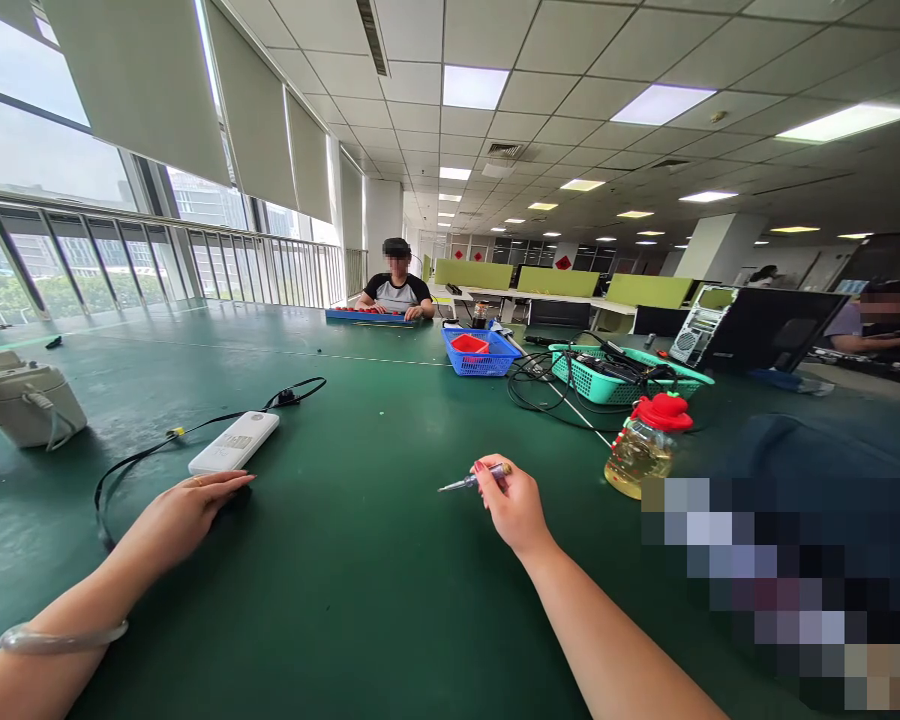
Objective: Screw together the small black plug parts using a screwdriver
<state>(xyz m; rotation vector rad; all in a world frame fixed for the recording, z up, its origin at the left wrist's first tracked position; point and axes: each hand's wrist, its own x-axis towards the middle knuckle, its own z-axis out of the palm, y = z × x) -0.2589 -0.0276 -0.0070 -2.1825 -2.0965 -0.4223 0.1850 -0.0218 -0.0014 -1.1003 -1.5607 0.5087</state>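
Note:
My right hand (511, 502) is closed around the handle of a small screwdriver (461, 484), held above the green table, its thin metal tip pointing left. The handle looks partly see-through, and my fingers cover much of it. On the left, my left hand (187, 515) has its fingers stretched out, low over the table at the near end of a white oblong device (236, 443) like a power bank. Something dark, a shadow or a black object, shows under those fingers; I cannot tell which. A black cord (124, 468) curves around the device.
A bottle with a red lid (643, 450) stands right of my right hand. Behind it are a teal basket (596, 378) of black cables and a blue basket (482, 360). A beige bag (34, 400) sits far left. A person (396, 290) sits across the table (375, 590).

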